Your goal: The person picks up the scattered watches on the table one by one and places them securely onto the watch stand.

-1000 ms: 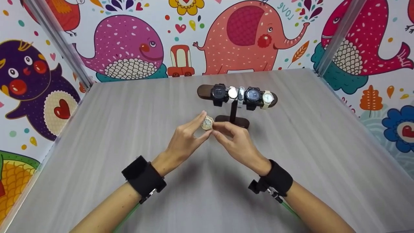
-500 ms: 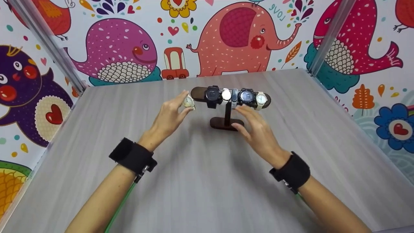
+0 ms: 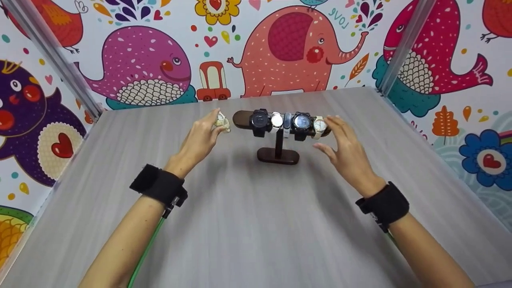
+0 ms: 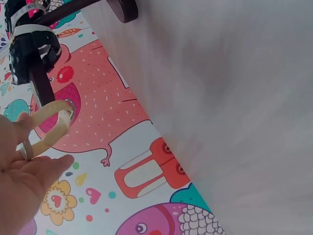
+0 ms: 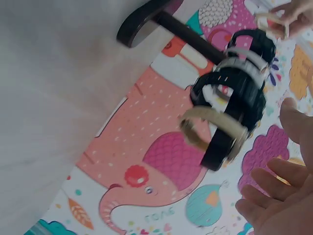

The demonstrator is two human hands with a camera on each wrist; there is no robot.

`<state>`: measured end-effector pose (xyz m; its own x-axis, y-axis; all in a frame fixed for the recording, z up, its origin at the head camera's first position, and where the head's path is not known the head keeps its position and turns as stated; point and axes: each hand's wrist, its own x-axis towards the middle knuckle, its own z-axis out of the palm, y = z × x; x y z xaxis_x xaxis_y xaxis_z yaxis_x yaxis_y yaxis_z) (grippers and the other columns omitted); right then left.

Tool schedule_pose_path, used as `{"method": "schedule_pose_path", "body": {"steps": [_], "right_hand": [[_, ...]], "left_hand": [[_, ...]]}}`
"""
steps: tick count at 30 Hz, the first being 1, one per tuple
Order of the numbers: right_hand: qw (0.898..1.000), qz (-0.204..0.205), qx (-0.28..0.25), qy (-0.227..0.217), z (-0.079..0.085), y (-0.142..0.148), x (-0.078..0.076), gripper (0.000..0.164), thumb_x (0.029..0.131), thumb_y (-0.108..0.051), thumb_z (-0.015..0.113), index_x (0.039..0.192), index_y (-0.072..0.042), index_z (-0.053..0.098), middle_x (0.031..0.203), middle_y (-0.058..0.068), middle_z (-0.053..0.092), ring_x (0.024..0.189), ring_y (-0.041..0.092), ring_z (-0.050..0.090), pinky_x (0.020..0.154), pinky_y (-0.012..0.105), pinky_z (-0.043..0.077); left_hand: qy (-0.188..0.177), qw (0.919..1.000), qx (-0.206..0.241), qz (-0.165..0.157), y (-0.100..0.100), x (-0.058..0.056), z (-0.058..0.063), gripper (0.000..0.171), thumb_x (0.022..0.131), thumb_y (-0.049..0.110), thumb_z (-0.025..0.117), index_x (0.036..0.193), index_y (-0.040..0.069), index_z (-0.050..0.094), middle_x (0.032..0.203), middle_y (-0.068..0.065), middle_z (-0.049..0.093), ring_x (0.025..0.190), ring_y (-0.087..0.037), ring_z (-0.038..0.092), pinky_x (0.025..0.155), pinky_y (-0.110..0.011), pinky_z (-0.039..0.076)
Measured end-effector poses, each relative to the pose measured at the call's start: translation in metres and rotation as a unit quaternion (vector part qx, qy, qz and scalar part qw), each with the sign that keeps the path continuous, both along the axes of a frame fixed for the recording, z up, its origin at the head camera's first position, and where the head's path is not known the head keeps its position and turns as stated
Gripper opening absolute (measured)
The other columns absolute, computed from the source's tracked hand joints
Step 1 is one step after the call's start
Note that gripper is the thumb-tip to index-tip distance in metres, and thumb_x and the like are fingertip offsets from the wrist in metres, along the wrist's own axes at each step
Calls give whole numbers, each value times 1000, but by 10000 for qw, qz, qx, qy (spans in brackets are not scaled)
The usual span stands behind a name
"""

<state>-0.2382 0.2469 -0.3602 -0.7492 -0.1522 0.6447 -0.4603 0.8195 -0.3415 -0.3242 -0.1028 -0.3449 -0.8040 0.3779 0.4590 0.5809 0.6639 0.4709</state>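
My left hand point(image 3: 197, 138) pinches a cream-strapped watch point(image 3: 222, 122) by its dial between thumb and fingers, just off the left end of a dark brown T-shaped watch stand point(image 3: 242, 119). In the left wrist view the strap point(image 4: 46, 112) forms a closed loop facing the end of the bar. My right hand point(image 3: 354, 158) reaches toward the stand's right end, thumb and fingers spread beside another cream watch point(image 3: 319, 125). In the right wrist view a gap shows between this hand point(image 5: 283, 196) and the watches.
Also on the bar are a black watch point(image 3: 260, 119) at the left, a white-faced watch point(image 3: 276, 119), a slim silver band point(image 3: 287, 121) and a second black watch point(image 3: 301, 121). A cartoon-printed wall point(image 3: 224, 76) borders the grey table point(image 3: 256, 224).
My left hand has carried the watch left and away from me to the bar's left end. The right hand has let go of it and moved right to the bar's other end.
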Motion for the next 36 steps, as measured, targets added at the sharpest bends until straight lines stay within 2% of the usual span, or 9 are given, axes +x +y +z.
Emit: {"method": "schedule_pose_path", "body": {"steps": [6, 9, 12, 15, 19, 24, 28, 36], "right_hand": [[9955, -168, -229, -900, -2, 20, -10, 65, 92, -16, 70, 147, 7, 42, 152, 27, 43, 144, 41, 37, 119, 55, 34], [9905, -147, -301, -1334, -7, 26, -12, 58, 98, -11, 62, 148, 7, 40, 152, 28, 41, 144, 43, 37, 118, 57, 34], [9868, -144, -309, -1581, -14, 29, -10, 52, 101, -6, 56, 149, 7, 39, 151, 29, 42, 143, 44, 39, 116, 58, 36], [9878, -145, -335, -1517, -16, 30, -10, 51, 100, 0, 54, 149, 7, 40, 150, 29, 44, 141, 45, 42, 115, 58, 37], [9925, -65, -214, -1199, -13, 28, -15, 53, 98, 3, 57, 148, 8, 40, 146, 29, 48, 137, 44, 46, 114, 57, 40], [9935, 85, -59, -1136, -7, 25, -22, 49, 98, 1, 57, 145, 6, 45, 142, 25, 52, 133, 40, 52, 110, 54, 44], [9945, 126, 58, -1038, -6, 23, -24, 43, 99, 1, 55, 142, 4, 49, 139, 23, 56, 128, 37, 56, 107, 52, 48], [9971, 123, 512, -558, -1, 21, -30, 41, 94, 8, 60, 135, 6, 55, 128, 24, 62, 118, 37, 63, 99, 51, 54]], "left_hand": [[-209, 9992, -329, -70, 1, -9, -3, 54, 98, 6, 61, 144, -15, 42, 140, -31, 55, 130, -40, 56, 109, -47, 47], [-543, 9971, -533, -93, 7, -11, -5, 53, 99, 6, 59, 146, -12, 41, 139, -30, 56, 128, -39, 58, 108, -46, 49], [-905, 9930, -751, -123, 13, -11, -8, 54, 101, 8, 57, 149, -9, 39, 141, -28, 55, 127, -37, 59, 106, -46, 51], [-1110, 9899, -872, -136, 18, -12, -9, 55, 102, 10, 56, 151, -6, 37, 144, -27, 53, 127, -36, 59, 107, -46, 50], [-1103, 9904, -817, -144, 17, -14, -8, 54, 102, 10, 55, 151, -5, 37, 143, -26, 54, 126, -36, 59, 107, -47, 50], [-1077, 9909, -725, -369, 15, -16, -4, 54, 102, 9, 54, 151, -6, 37, 142, -27, 54, 128, -36, 58, 110, -47, 48], [-1212, 9891, -662, -516, 17, -19, 0, 55, 103, 8, 52, 152, -6, 34, 144, -27, 52, 130, -36, 56, 111, -45, 46], [-1325, 9886, -535, -465, 18, -25, 4, 55, 103, 9, 53, 152, -6, 34, 146, -27, 50, 134, -36, 52, 115, -47, 42]]}}
